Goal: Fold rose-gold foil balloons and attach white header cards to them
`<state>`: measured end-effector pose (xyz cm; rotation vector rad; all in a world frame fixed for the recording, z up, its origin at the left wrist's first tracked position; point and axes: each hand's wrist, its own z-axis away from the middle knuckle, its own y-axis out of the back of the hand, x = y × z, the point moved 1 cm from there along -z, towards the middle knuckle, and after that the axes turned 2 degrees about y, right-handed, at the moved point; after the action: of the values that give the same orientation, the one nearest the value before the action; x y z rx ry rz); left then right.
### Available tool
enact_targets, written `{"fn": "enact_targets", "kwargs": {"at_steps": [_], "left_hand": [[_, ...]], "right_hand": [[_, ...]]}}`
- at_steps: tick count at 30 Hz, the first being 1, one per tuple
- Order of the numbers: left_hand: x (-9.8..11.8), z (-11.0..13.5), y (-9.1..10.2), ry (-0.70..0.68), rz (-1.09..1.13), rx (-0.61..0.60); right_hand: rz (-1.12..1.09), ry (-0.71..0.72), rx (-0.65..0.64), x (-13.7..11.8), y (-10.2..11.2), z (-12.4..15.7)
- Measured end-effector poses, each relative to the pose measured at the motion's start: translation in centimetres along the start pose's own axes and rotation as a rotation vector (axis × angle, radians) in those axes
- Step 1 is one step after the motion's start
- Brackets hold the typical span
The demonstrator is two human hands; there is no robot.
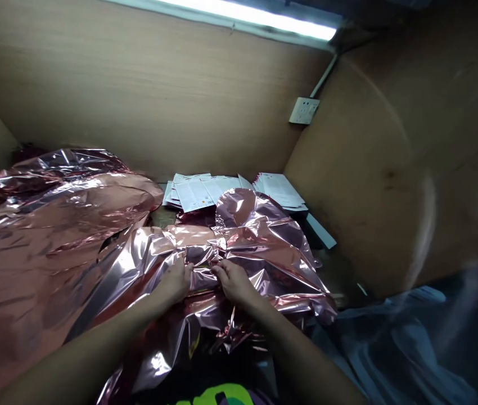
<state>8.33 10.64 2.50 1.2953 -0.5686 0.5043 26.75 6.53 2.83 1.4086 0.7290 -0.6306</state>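
Pinching together: left hand [175,283] and right hand [234,281], fingers apparently closed on crumpled rose-gold foil sheet [239,242] at the bench's near edge. Foil heap [49,225] at left edge; white leaflets [205,191] along far edge.

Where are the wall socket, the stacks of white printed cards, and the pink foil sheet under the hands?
wall socket [303,110], head view, centre of its faceplate.
white printed cards [194,193], head view, top card of left stack.
pink foil sheet [264,242], head view, crinkled upper surface.

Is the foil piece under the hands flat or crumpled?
Crumpled: the foil bunches into creases where the left hand and right hand pinch it.
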Motion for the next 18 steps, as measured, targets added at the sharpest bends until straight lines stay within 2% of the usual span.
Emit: {"fn": "enact_targets", "kwargs": {"at_steps": [2, 4, 7, 9, 11, 14, 16, 18], "left_hand": [[-0.1, 0.1, -0.2, 0.062, 0.035, -0.016], [0.0, 0.6, -0.2, 0.129, 0.097, -0.073], [0.4, 1.4, -0.2, 0.242, 0.221, -0.187], [0.7, 1.5, -0.2, 0.305, 0.308, -0.233], [1.1, 1.2, -0.2, 0.364, 0.393, -0.251], [1.6, 1.0, 0.3, 0.451, 0.536, -0.266], [1.8, 1.6, 1.0, 0.496, 0.653, -0.297], [1.9, 3.2, 1.9, 0.516, 0.763, -0.344]], "right_hand": [[-0.031, 0.001, -0.071, 0.0, 0.3, 0.0], [0.033, -0.044, -0.099, -0.2, 0.6, 0.0], [0.264, -0.149, -0.09, -1.2, 0.8, -0.6], [0.433, -0.134, -0.033, -2.4, 0.5, -1.3], [0.545, 0.022, 0.007, -3.6, -0.3, -2.0], [0.536, 0.331, -0.121, -4.1, -2.0, -2.7], [0.505, 0.413, -0.197, -3.6, -3.0, -2.9], [0.513, 0.437, -0.197, -2.9, -3.6, -3.0]]}}
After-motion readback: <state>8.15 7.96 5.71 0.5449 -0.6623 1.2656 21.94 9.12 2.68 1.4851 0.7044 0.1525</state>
